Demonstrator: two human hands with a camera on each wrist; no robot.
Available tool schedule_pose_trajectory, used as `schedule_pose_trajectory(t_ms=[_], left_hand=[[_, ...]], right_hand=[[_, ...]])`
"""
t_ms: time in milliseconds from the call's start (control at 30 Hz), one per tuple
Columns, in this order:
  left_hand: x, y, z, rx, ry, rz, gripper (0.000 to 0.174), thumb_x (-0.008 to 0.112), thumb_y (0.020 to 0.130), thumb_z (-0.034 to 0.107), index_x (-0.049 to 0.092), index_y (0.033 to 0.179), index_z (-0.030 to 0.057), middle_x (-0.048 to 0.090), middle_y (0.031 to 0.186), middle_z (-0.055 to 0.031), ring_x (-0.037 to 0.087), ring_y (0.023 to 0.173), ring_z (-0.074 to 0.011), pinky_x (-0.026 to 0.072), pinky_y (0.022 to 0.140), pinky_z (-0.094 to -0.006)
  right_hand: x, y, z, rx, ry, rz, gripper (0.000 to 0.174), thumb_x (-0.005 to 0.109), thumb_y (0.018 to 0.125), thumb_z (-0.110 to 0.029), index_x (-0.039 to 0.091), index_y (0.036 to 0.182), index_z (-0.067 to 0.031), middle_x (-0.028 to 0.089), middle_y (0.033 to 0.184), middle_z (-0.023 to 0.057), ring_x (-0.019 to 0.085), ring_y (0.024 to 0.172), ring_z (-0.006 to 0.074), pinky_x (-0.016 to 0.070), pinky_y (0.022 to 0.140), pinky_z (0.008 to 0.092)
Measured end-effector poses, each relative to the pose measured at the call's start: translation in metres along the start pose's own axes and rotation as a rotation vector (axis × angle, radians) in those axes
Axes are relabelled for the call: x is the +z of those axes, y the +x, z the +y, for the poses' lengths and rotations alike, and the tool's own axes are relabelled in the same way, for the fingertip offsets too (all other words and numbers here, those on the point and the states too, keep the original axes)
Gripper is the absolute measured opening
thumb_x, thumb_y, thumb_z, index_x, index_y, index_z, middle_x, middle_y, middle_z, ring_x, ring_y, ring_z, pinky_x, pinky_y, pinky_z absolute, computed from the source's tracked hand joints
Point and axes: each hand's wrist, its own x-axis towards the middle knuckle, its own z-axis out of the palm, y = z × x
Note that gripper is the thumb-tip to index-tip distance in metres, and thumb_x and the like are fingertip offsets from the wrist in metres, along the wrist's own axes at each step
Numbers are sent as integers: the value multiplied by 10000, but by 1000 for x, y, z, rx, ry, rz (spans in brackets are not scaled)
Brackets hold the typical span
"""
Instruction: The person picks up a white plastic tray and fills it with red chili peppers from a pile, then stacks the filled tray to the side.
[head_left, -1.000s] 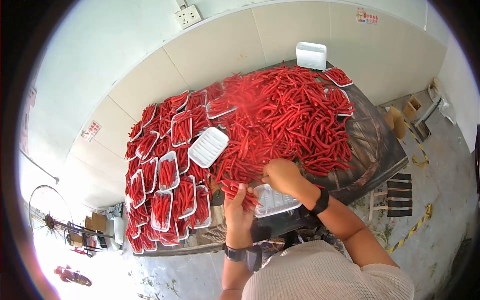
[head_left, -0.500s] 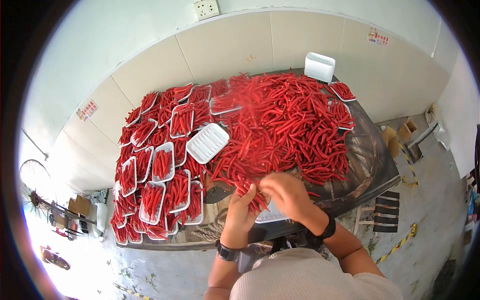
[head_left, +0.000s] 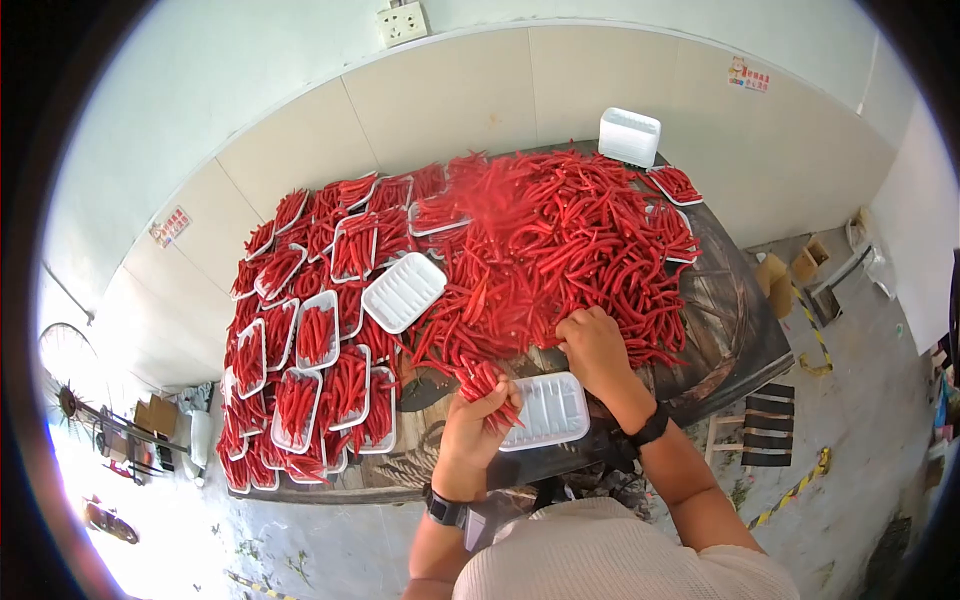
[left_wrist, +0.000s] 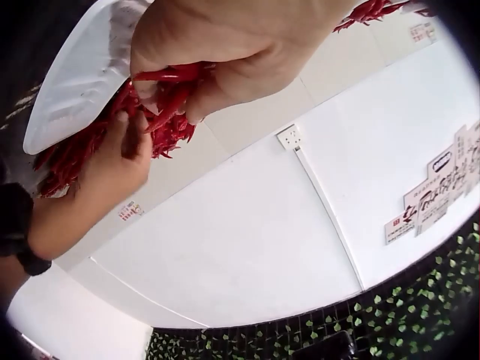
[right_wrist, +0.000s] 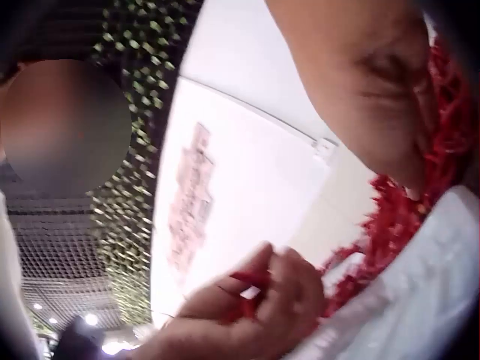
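Note:
A bunch of red chili peppers point(head_left: 478, 380) is gripped in my left hand point(head_left: 470, 430), thumb across them and the tips poking out. In the left wrist view the chili peppers point(left_wrist: 174, 94) show between thumb and curled fingers. My right hand point(head_left: 598, 355) reaches down to the near edge of the big chili pile point(head_left: 575, 240), fingertips right at the peppers. The right wrist view has the right hand point(right_wrist: 382, 97) beside the heap; I cannot tell whether it pinches a pepper. A bare white foam tray point(head_left: 548, 410) lies between the hands, near the table's front edge.
Many chili-filled trays point(head_left: 318, 330) crowd the table's left side, some overlapping. A second bare tray point(head_left: 404, 292) rests between them and the pile. White stacked trays point(head_left: 629, 137) stand at the back by the wall. A slatted stool point(head_left: 768, 425) is on the floor at right.
The right hand has moved from beside the left hand's bunch, away to the right and forward onto the pile, uncovering the near tray. The left hand keeps its chili peppers.

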Motion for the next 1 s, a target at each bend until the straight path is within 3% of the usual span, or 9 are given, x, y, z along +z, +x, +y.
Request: schedule_pose_trajectory(t_ms=[167, 300, 400, 467, 533, 800, 867, 933, 1000], left_hand=[[9, -2, -1, 20, -46, 34, 118, 585, 941, -14, 570, 1057, 1, 613, 984, -100, 630, 874, -224, 541, 811, -383], [0, 1, -7, 14, 55, 56, 91, 582, 958, 23, 578, 1047, 7, 624, 963, -81, 639, 860, -209, 558, 786, -395], [-8, 7, -11, 22, 55, 29, 122, 579, 967, 44, 567, 1085, 15, 630, 973, -81, 645, 864, -200, 562, 781, -392], [-3, 8, -13, 26, 41, 27, 139, 579, 971, 55, 561, 1105, 21, 631, 984, -84, 646, 871, -198, 562, 786, -386], [10, 8, -14, 69, 101, 57, 194, 577, 976, 70, 542, 1163, 31, 631, 1037, -94, 647, 914, -203, 562, 791, -384], [15, 6, -13, 55, 155, -29, 235, 559, 986, 73, 530, 1213, 17, 623, 1167, -134, 639, 1028, -235, 568, 835, -382], [17, 3, -12, -4, 64, 95, 199, 567, 980, 61, 548, 1173, 14, 630, 1104, -124, 636, 980, -219, 569, 817, -370], [9, 6, -12, -7, 15, 74, 173, 574, 977, 59, 554, 1143, 15, 627, 1064, -115, 629, 940, -211, 567, 801, -360], [1, 9, -15, -11, -32, 56, 147, 581, 974, 58, 560, 1113, 15, 624, 1024, -105, 623, 901, -203, 565, 784, -350]], right_hand=[[-1, -5, 0, -107, -106, 81, 101, 601, 757, -100, 638, 852, -95, 605, 835, 49, 567, 880, 272, 446, 729, 404], [-3, -12, -2, -53, -98, 55, 162, 692, 740, -48, 652, 887, -102, 600, 858, 39, 555, 904, 278, 425, 772, 401], [-14, -10, -9, -67, 51, 98, 164, 694, 778, -64, 644, 933, -86, 624, 850, 52, 572, 876, 283, 428, 753, 409], [-25, -13, -32, -11, 410, 227, 144, 699, 789, -92, 631, 912, -63, 625, 818, 89, 584, 815, 326, 450, 725, 441], [-32, -21, -52, -7, 519, 228, 154, 710, 807, -123, 627, 917, -53, 629, 804, 114, 588, 798, 343, 456, 730, 449], [-29, -26, -42, -58, 497, 211, 104, 710, 796, -109, 678, 887, -69, 644, 820, 86, 597, 805, 301, 467, 748, 414], [-38, -22, -20, -44, 483, 244, 100, 717, 788, -112, 685, 874, -73, 635, 819, 85, 592, 809, 296, 469, 750, 413], [-42, -16, 4, 68, 185, 313, 120, 733, 761, -115, 705, 874, -83, 610, 830, 72, 575, 831, 280, 472, 752, 397], [-23, -16, 24, 38, 117, 245, 78, 702, 755, -121, 701, 825, -87, 602, 834, 78, 572, 840, 287, 472, 744, 409]])
